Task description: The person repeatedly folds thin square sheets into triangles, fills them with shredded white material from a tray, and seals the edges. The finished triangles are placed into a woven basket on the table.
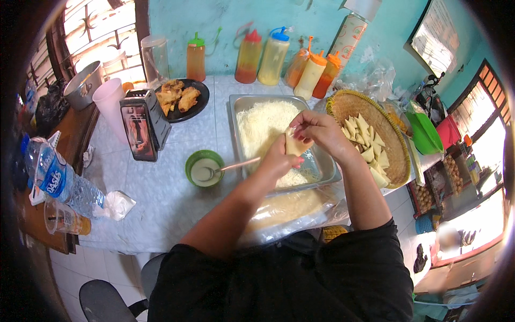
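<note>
Over a metal tray (233,115) heaped with pale shredded filling (263,121), I hold a small folded dough wrapper (296,146). My left hand (278,159) grips it from below, thumb along its near side. My right hand (323,134) pinches its upper edge with fingertips drawn together. Right of the tray, a round woven basket (396,155) carries several folded triangular pastries (366,133). Left of the tray, a green bowl (189,174) contains whitish liquid and a spoon (240,165). Plastic-covered pale sheets (289,209) lie at the tray's near side.
Several squeeze bottles (273,56) line the wall. A black plate (201,99) of fried food stands behind a napkin holder (144,124). At left are a pink cup (111,102), a lying water bottle (70,177) and a drink cup (67,217). A green container (426,129) sits beyond the basket.
</note>
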The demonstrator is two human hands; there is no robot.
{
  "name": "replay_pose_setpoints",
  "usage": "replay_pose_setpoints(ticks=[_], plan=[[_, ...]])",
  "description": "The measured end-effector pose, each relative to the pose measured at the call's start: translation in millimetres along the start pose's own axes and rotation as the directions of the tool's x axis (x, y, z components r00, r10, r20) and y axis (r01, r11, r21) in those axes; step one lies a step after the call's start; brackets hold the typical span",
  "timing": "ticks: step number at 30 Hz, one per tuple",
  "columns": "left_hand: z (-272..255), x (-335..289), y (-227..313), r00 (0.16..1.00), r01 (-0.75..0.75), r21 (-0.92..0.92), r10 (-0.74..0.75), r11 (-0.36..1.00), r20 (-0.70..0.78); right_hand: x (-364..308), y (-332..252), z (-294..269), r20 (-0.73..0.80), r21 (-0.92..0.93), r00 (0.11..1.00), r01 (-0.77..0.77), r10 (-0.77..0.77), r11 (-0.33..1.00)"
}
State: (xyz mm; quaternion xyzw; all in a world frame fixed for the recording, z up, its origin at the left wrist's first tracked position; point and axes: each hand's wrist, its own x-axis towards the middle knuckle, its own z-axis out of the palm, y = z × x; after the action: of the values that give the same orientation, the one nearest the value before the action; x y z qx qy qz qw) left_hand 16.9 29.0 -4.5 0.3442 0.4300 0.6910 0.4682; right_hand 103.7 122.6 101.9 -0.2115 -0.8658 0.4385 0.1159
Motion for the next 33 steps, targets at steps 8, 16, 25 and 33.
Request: replay_pose_setpoints(ticks=[8, 16, 25, 33], plan=[[-3, -1, 16, 0.982, 0.187, -0.145, -0.183, 0.972, 0.036, 2, -8, -9, -0.001, 0.276, 0.995, -0.098, 0.102, 0.956], [2, -4, 6, 0.995, 0.092, -0.083, -0.087, 0.992, 0.054, 2, 12, 6, -0.007, 0.036, 1.0, -0.004, 0.004, 0.999], [-4, -3, 8, 0.995, 0.072, -0.075, -0.067, 0.995, 0.075, -5, -8, 13, -0.008, 0.127, 0.996, -0.082, 0.084, 0.989], [-2, 6, 4, 0.993, 0.113, -0.27, -0.1, 0.956, 0.062, -2, 122, -46, -0.185, 0.08, 0.954, -0.224, 0.235, 0.971]])
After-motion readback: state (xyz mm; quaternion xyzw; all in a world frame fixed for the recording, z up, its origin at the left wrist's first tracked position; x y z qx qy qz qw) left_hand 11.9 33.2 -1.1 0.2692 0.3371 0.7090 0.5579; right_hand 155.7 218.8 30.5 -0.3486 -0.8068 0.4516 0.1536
